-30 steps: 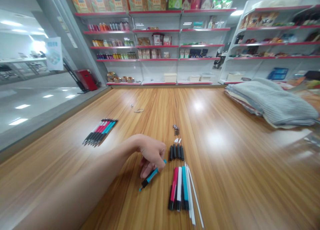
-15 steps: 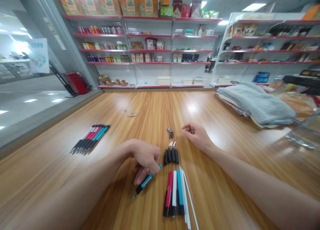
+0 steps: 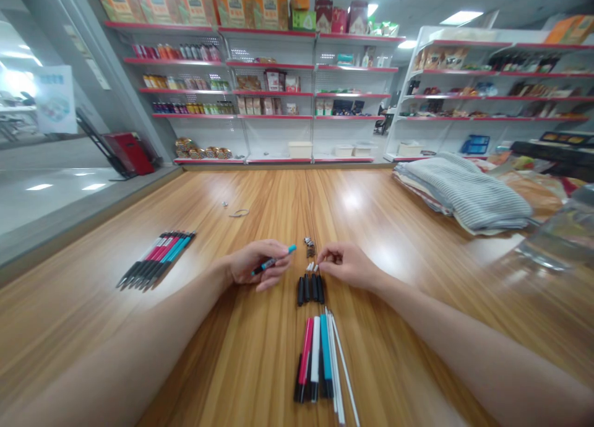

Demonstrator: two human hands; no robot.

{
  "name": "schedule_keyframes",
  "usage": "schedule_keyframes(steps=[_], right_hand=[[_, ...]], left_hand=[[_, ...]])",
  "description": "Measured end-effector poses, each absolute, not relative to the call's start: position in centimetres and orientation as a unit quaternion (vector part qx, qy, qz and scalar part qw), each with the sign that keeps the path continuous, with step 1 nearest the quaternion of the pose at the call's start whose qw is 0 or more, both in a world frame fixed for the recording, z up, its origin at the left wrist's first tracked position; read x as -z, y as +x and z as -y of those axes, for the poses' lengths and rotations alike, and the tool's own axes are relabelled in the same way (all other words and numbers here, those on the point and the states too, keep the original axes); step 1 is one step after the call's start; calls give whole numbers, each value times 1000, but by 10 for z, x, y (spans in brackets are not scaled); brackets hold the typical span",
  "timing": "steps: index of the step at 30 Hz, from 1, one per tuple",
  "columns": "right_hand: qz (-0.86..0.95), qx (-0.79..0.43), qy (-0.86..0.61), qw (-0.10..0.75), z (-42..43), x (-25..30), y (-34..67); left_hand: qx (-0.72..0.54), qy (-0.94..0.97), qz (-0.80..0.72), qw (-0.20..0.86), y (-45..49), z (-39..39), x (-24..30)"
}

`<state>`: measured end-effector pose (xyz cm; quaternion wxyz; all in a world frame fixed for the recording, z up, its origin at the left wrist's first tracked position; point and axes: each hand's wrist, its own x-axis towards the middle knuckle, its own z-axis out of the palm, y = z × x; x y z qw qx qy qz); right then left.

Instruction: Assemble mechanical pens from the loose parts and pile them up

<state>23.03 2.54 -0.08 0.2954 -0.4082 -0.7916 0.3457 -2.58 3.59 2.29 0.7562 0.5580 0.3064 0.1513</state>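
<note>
Small-part pick judged to be in hand: blue-and-black pen body (image 3: 268,263) was held by the left hand (image 3: 263,266), and the right hand (image 3: 347,265) was placed at the small white pieces (image 3: 309,267). Both hands were set over the mid-table (image 3: 403,328), well in from the left edge and well short of the far edge.

Left: body was carried above the surface across loosely curled fingers, thumb on top, blue end angled toward the far edge and to the right. Right: thumb and fingertips were brought to a narrow pinch, wrist low, forearm run in from the near right corner. Whether a white piece was gripped could not be told.

Next move, as judged: a light fingertip pinch on one piece was called for, with the neighbours left undisturbed and the pen body kept steady.

Just nearer than the white pieces, black grips (image 3: 308,289) were lined up; just beyond, tiny metal parts (image 3: 309,247). Loose barrels (image 3: 316,353) and white rods (image 3: 338,371) were laid toward the near edge. A row of pens (image 3: 158,258) was set by the left edge.
</note>
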Motion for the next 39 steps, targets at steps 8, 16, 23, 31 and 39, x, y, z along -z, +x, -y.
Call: schedule_keyframes(steps=[8, 16, 23, 31, 39], right_hand=[[800, -308, -433, 277, -30, 3, 226], [795, -182, -483, 317, -19, 5, 216], [806, -157, -478, 313, -19, 5, 217], [806, -152, -479, 313, -18, 5, 216], [808, -153, -473, 317, -19, 5, 218]], left_hand=[[-307, 639, -343, 616, -10, -41, -5], [-294, 798, -443, 283, 11, -31, -7], [-259, 823, -460, 209, 15, -27, -3], [-247, 834, -450, 205, 13, -28, -4], [-208, 870, -429, 123, 8, -30, -6]])
